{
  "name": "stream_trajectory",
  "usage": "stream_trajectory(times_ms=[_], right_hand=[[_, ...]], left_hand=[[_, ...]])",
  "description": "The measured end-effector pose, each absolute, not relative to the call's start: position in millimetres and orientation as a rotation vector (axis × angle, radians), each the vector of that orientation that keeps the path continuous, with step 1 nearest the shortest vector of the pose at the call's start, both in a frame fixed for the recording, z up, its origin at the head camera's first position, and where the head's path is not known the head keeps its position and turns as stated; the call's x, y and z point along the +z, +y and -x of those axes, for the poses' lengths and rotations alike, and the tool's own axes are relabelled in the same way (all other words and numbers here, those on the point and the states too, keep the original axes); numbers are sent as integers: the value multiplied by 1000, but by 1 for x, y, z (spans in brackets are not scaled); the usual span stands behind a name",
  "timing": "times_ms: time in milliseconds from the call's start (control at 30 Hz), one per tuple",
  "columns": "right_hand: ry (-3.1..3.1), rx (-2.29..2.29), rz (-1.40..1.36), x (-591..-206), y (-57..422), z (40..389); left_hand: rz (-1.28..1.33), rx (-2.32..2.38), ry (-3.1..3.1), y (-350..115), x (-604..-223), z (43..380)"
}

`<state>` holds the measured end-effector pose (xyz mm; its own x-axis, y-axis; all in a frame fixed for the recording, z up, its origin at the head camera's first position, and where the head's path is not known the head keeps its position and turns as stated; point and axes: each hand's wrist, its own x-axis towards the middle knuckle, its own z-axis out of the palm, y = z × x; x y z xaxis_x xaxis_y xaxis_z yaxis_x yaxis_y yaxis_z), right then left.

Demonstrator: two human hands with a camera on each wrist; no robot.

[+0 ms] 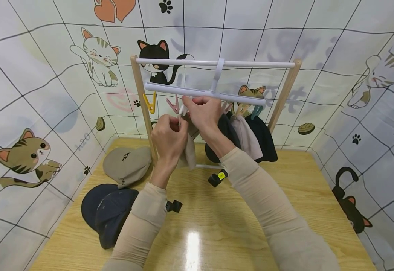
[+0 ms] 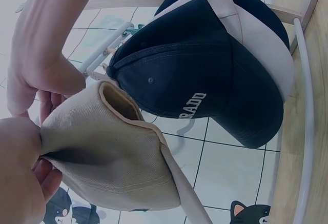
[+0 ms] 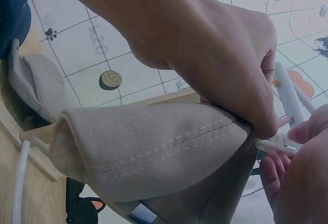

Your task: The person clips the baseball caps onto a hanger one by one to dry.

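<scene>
My left hand (image 1: 170,137) pinches the gathered edge of a beige cap (image 2: 113,152), which hangs below the white hanger (image 1: 180,89). Right beside it, my right hand (image 1: 205,114) pinches a white clothespin (image 3: 277,147) at the top of that fold, just under the hanger bar. In the right wrist view the clothespin's tips are right at the cap's edge, partly hidden by fingers. A dark navy cap (image 2: 174,70), a pale pink cap (image 1: 246,137) and a black cap (image 1: 263,139) hang to the right, from clothespins.
The hanger hooks over the white rod (image 1: 258,64) of a wooden rack (image 1: 281,99). A yellow clothespin (image 1: 150,103) and a pink clothespin (image 1: 173,104) hang from the hanger's left part. On the table (image 1: 237,222), a khaki cap (image 1: 127,163) and a navy cap (image 1: 112,210) lie at left.
</scene>
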<state>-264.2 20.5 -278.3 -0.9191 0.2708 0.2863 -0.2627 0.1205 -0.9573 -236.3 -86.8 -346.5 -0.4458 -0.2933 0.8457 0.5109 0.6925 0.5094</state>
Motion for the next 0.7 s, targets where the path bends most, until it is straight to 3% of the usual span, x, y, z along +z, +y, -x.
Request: stream_trajectory(times_ms=[700], right_hand=[[-2001, 1818, -5, -282, 22, 266]], left_hand=[[193, -891, -1808, -82, -347, 239]])
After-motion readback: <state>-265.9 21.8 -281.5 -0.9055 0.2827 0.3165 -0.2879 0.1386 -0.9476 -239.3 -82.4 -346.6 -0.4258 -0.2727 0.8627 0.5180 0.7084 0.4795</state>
